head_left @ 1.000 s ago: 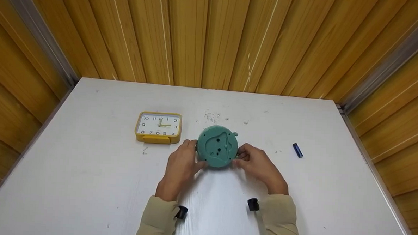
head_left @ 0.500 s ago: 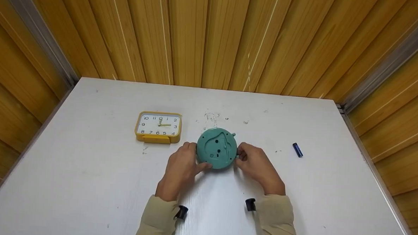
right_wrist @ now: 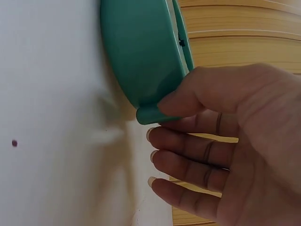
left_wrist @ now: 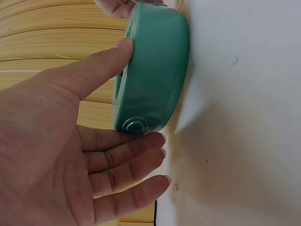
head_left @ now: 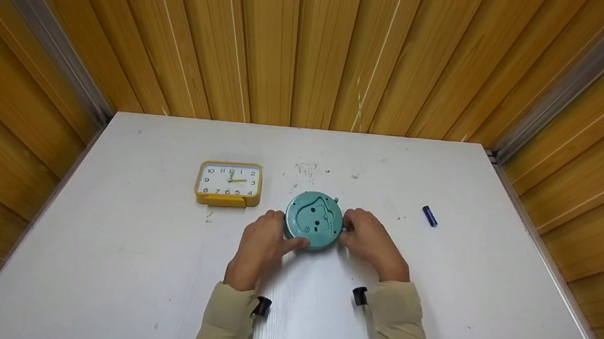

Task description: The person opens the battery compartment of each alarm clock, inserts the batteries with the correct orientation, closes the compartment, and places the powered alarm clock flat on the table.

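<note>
A round green clock [head_left: 314,221] lies between my hands in the head view, its back with recessed shapes and small holes turned up. My left hand [head_left: 263,241] grips its left side. In the left wrist view the thumb [left_wrist: 106,66] presses the rim and the fingers lie below, near a round side button [left_wrist: 135,125]. My right hand [head_left: 373,241] holds the right side. In the right wrist view, thumb and forefinger pinch a small green foot [right_wrist: 153,114] on the clock's edge. The clock's face is hidden underneath.
A yellow rectangular alarm clock [head_left: 229,184] lies face up to the left on the white table [head_left: 126,233]. A blue battery [head_left: 430,216] lies on the right. Yellow wood-patterned panels [head_left: 317,58] stand behind the table and on both sides.
The green clock has come slightly nearer to me, and its back is tilted a little differently. My right hand has shifted slightly left; the left has barely moved.
</note>
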`<state>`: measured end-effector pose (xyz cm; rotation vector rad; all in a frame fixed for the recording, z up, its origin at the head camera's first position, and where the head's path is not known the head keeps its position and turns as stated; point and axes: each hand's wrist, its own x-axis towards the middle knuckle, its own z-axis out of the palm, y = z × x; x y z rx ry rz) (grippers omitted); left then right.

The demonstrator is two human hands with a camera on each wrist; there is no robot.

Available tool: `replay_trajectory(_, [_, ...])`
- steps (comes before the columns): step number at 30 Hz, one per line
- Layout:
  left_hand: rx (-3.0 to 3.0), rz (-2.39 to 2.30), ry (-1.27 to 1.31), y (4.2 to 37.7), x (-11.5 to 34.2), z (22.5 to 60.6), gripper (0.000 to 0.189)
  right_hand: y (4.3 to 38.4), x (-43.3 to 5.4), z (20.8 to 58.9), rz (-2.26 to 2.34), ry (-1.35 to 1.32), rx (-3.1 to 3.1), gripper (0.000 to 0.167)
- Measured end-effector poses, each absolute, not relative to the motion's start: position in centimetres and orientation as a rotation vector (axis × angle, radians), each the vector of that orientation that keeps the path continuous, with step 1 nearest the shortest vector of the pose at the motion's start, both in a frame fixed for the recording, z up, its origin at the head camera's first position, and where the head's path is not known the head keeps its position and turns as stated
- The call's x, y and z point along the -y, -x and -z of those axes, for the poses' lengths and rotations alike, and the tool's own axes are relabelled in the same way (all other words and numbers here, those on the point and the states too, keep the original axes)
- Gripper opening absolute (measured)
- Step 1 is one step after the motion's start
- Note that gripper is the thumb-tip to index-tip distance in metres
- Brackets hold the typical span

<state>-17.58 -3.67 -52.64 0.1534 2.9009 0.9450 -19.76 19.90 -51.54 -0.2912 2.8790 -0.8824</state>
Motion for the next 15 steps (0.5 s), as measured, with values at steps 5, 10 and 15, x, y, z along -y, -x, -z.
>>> replay_trajectory(5, [-2.866,-0.957,-0.149,17.61,3.90,52.67,0.069,19.83,-19.68,51.84,0.790,0.304,-2.904,0.011])
replay_trajectory(10, [-2.835,-0.973,-0.147,17.69,4.11,52.63,0.068,19.65,-19.41,51.77,0.746,0.307,-2.909,0.011])
replay_trajectory(15, [-2.829,-0.994,-0.161,17.80,4.41,52.76,0.067,19.42,-19.15,51.51,0.774,0.279,-2.865,0.012])
